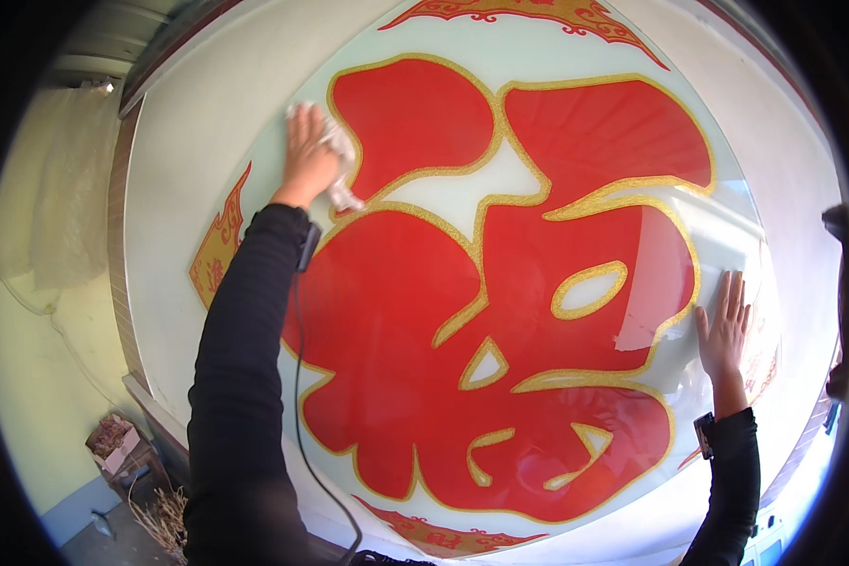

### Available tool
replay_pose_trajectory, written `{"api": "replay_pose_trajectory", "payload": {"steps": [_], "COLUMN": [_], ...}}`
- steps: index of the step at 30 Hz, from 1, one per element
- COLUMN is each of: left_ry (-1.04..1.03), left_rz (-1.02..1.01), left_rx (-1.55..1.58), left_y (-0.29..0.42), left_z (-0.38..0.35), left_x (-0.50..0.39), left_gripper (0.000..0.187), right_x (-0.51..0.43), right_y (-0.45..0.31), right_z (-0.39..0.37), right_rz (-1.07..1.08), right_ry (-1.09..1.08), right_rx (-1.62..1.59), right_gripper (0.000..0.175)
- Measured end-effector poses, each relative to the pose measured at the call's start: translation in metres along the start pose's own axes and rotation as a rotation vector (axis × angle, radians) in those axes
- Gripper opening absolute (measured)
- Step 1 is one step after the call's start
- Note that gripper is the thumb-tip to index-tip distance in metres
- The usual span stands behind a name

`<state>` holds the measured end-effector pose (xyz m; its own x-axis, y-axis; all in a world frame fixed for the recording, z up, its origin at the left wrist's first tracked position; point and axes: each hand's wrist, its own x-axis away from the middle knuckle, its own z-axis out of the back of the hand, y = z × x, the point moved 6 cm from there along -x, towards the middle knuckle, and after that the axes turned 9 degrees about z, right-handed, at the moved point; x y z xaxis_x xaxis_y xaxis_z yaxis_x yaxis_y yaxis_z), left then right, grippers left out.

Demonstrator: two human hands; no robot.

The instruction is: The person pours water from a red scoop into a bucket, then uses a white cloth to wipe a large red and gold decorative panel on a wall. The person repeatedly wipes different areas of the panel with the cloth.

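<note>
A large glossy glass panel point(509, 297) fills the wall before me, bearing a big red character edged in glittery gold. At its upper left, my left hand point(310, 159) presses a crumpled whitish cloth point(341, 152) against the surface, beside the red shape's gold border. My right hand point(725, 325) lies flat on the panel's right side, fingers spread and pointing upward, with nothing in it. Dark sleeves cover both arms, and each wrist carries a small dark device. Gold-and-red ornaments point(221, 240) decorate the panel's corners.
White wall point(177, 212) surrounds the panel, with brown tiled edging point(122, 269) on the left. A box of dried material point(113, 442) stands at lower left, above a bundle of dry stalks point(163, 520). From my left wrist hangs a dark cable point(298, 396).
</note>
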<state>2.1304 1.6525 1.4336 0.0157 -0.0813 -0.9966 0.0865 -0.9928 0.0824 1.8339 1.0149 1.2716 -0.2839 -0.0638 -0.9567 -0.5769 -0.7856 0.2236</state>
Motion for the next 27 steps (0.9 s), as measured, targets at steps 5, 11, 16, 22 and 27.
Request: {"api": "replay_pose_trajectory", "payload": {"steps": [5, 11, 16, 22, 27], "left_ry": [-0.277, 0.025, -0.073, -0.150, -0.103], "left_rz": [0.054, -0.112, -0.238, -0.228, 0.084], "left_rx": [0.124, 0.620, 0.576, -0.125, 0.504], "left_y": [-0.011, 0.110, 0.155, 0.071, -0.033], "left_z": [-0.021, 0.063, 0.098, 0.048, -0.002], "left_x": [0.003, -0.036, -0.063, -0.078, -0.021], "left_gripper": [0.058, 0.067, 0.069, 0.045, 0.061], "right_x": [0.000, 0.001, 0.001, 0.001, 0.000], "right_y": [0.000, 0.000, 0.001, 0.000, 0.000], "right_z": [-0.002, -0.003, -0.003, 0.000, -0.001], "right_rz": [0.011, 0.016, 0.010, 0.006, -0.005], "right_ry": [0.040, 0.058, 0.037, -0.002, -0.007], "right_rx": [-0.009, -0.013, 0.013, 0.005, 0.004], "right_gripper": [0.078, 0.076, 0.076, 0.077, 0.077]}}
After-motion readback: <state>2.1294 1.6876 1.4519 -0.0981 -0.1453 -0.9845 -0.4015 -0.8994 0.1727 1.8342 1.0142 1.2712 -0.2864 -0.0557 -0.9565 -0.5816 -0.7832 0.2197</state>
